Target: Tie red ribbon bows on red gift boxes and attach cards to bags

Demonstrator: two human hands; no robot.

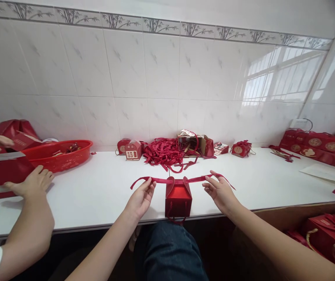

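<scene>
box (178, 208): small, red, upright at the near edge of the table (103, 195), between the two hands and touched by neither. probably light and stiff, of thin card that would dent under a hard squeeze; the glossy face may slip a little. (contents, if any, cannot be seen, so weight is a guess.) best hold judged low on the sides, with flat fingers, sparing the curved flaps (170, 187) on top.

ribbon (196, 179): crosses the box top and runs out both sides. looks soft, limp, likely slick; a pinch close to the box should give better control than one on the loose tails.

left hand (140, 198): pinching its side of the ribbon. right hand (220, 193): gripping the other side between thumb and fingers.

farther out: ribbon heap (161, 151) near the wall (161, 66); a co-worker's hand (33, 183) against a larger carton (12, 171).
</scene>
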